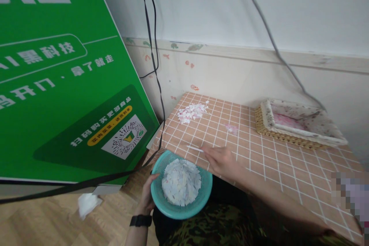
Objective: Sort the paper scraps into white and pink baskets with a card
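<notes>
My left hand (148, 192), with a dark band on its wrist, is closed on the rim of a teal plastic basket (159, 203) at the near edge of the table. A heap of pale grey-white paper-like scraps (181, 182) lies inside the basket. Just right of the basket, above the tabletop, my right hand (220, 159) pinches a thin white stick (194, 148) that points left; its exact kind is unclear. Farther back on the table lies a loose pile of white and pink scraps (191, 112).
A checked brown cloth covers the table (248, 153). A fabric-lined wicker basket (300, 123) stands by the wall, and a pink smear (231, 128) marks the cloth. To the left are a large green panel (72, 115) and a hanging black strap (150, 27). White crumpled material (88, 204) lies on the floor.
</notes>
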`<state>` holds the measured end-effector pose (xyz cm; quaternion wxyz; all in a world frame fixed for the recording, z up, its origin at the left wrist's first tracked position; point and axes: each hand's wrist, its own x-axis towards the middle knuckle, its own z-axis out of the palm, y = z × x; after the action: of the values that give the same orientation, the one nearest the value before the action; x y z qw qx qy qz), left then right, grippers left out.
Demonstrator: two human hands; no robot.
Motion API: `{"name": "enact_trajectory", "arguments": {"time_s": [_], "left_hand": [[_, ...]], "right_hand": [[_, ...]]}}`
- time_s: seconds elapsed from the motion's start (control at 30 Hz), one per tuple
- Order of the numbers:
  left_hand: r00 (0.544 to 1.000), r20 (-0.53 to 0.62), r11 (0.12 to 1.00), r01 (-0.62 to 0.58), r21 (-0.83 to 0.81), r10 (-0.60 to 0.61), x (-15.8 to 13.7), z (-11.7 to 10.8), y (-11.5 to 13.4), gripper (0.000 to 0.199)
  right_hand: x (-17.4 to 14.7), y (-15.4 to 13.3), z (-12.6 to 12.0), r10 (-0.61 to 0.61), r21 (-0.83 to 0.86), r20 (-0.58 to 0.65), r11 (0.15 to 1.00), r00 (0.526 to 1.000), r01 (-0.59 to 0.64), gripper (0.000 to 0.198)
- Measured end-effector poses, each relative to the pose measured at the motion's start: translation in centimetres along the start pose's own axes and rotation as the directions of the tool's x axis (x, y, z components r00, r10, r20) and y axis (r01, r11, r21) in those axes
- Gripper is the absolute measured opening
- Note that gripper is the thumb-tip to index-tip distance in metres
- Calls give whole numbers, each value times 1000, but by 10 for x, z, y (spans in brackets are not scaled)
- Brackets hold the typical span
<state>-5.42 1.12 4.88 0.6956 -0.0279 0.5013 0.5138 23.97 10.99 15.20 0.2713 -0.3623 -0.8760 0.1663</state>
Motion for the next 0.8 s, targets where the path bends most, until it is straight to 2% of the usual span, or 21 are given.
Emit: {"name": "enact_trajectory", "arguments": {"time_s": [0.1, 0.27, 0.4, 0.53, 0.6, 0.7, 0.73, 0.8], "left_hand": [[1000, 3, 1000, -10, 2, 10, 0, -1, 0, 19], [997, -38, 998, -62, 17, 62, -2, -6, 2, 11], [994, -81, 997, -69, 19, 70, -2, -11, 4, 7], [995, -88, 999, -48, 12, 49, 1, -17, 5, 10], [995, -95, 1000, -20, 7, 21, 5, -22, 3, 13], [998, -60, 999, 22, -34, -24, 12, -30, -2, 16], [998, -46, 998, 28, -50, -31, 15, -32, -5, 16], [998, -35, 996, 55, -67, -57, 18, -35, -10, 17]], "right_hand": [[30, 31, -4, 106, -134, -111, 984, 988, -121, 36], [65, 56, -7, 207, -206, -127, 951, 970, -230, 35], [69, 56, -8, 154, -175, -71, 971, 986, -164, 33], [65, 61, -23, 92, -132, -25, 987, 995, -94, 31], [66, 73, -36, 148, -157, -84, 975, 985, -160, 31], [73, 100, -55, 265, -198, -232, 929, 936, -312, 30], [77, 110, -60, 283, -193, -268, 921, 921, -339, 29], [84, 126, -67, 277, -173, -271, 928, 922, -329, 28]]}}
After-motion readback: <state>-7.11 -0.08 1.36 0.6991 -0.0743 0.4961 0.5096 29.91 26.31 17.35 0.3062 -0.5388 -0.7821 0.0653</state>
